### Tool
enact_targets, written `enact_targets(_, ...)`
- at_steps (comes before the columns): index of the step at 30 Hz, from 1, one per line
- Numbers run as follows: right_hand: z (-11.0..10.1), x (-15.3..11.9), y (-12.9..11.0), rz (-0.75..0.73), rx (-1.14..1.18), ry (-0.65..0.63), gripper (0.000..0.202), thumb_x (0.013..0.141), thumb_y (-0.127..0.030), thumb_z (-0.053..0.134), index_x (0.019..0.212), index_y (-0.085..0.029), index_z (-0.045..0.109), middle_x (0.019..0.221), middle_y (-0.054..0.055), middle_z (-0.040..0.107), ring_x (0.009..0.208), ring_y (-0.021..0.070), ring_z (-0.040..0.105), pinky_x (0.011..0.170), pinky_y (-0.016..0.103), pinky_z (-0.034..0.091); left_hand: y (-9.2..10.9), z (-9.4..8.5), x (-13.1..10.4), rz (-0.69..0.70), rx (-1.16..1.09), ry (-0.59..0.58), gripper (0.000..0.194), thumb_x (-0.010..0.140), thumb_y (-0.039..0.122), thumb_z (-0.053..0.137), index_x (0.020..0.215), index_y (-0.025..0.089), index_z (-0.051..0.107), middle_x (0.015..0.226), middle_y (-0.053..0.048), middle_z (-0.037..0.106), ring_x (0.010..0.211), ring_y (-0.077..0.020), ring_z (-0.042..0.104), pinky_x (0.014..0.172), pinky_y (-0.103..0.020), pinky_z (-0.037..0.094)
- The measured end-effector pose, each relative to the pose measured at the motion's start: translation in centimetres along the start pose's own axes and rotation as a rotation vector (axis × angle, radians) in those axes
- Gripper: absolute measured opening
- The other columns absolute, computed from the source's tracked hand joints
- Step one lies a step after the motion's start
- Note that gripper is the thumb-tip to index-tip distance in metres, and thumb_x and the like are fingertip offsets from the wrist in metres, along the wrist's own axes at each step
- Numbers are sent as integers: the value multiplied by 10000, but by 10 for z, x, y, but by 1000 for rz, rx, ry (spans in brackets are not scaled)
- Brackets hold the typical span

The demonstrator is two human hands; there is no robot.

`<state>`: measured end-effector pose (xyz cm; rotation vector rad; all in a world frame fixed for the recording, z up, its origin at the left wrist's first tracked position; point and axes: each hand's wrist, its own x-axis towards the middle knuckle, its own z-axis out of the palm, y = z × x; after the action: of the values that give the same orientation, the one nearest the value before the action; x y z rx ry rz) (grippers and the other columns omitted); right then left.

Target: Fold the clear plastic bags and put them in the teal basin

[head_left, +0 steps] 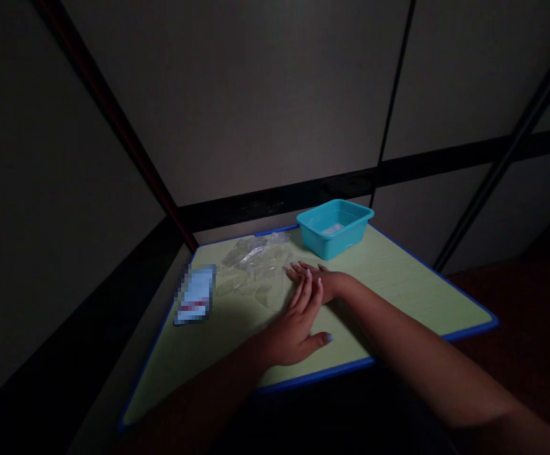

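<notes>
My right hand point(328, 283) reaches in from the right, its fingers stretched out low over the table, close to the right edge of some clear plastic bags point(258, 256). In front of it is my left hand point(298, 328), open, with the fingers extended and the thumb apart. The left fingertips overlap the right hand in the view; whether they touch it I cannot tell. Both hands appear to hold nothing, though the space beneath the right palm is hidden. The thin, crumpled bags lie flat, and their transparent edges are hard to make out.
A turquoise plastic basin point(346, 243) stands at the table's back edge with something whitish inside. At the left edge lies a pale blue packet point(196, 296), pixelated. The yellow-green table point(398, 272) has a blue rim, and panelled walls point(265, 107) rise behind it. Light is dim.
</notes>
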<state>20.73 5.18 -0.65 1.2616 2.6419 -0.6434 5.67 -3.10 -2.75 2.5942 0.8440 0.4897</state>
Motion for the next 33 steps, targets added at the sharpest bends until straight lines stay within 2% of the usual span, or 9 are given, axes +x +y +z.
enact_targets(6,3,5,1,20,-15,12,956,744,-486,594,1470,-230,27,1525,131,1,1382,352,-1,1032,634,105,-6,4,-1,-105,-25,41,752,917,466,338,1462,129,-53,1520,-150,-68,1378,-289,-98,1116,-512,97)
enact_targets(10,0,4,-5,38,-26,-7,1011,706,-486,633,1469,-207,33,1520,148,-25,1378,365,-14,1025,642,100,-7,6,0,-161,-1,77,734,918,449,345,1459,75,18,1513,-179,-37,1379,-288,-93,1124,-491,106)
enact_targets(14,-4,2,-10,69,-46,-62,1016,712,-500,620,1464,-208,3,1516,133,-75,1381,350,-55,1004,673,85,-8,9,1,-232,-5,112,749,904,456,376,1453,60,56,1503,-201,-58,1376,-305,-92,1114,-512,117)
enact_targets(21,-3,3,-9,67,-27,-57,1067,683,-549,625,1462,-217,-24,1521,132,-72,1379,349,-79,997,680,67,-6,11,0,-428,32,86,737,900,519,330,1458,87,119,1500,-227,80,1379,-349,1,1090,-538,96)
enact_targets(24,-2,4,-8,65,-35,-57,1071,683,-527,630,1460,-207,-33,1519,135,-79,1380,345,-78,995,681,75,-3,9,0,-520,87,57,742,888,555,327,1463,128,132,1495,-235,106,1365,-397,-6,1058,-588,102)
enact_targets(29,-2,2,-8,60,-22,-49,1046,685,-534,624,1461,-235,-11,1522,118,-76,1380,341,-79,994,684,72,4,6,-1,-698,289,-16,707,876,602,299,1463,259,105,1505,-214,95,1354,-436,1,983,-673,145)
enact_targets(33,-5,-1,-10,68,-23,-49,1023,697,-531,622,1462,-239,8,1521,104,-82,1386,322,-68,1004,672,73,2,5,-1,-721,418,5,702,869,629,258,1460,275,121,1508,-208,97,1356,-437,33,962,-683,181)
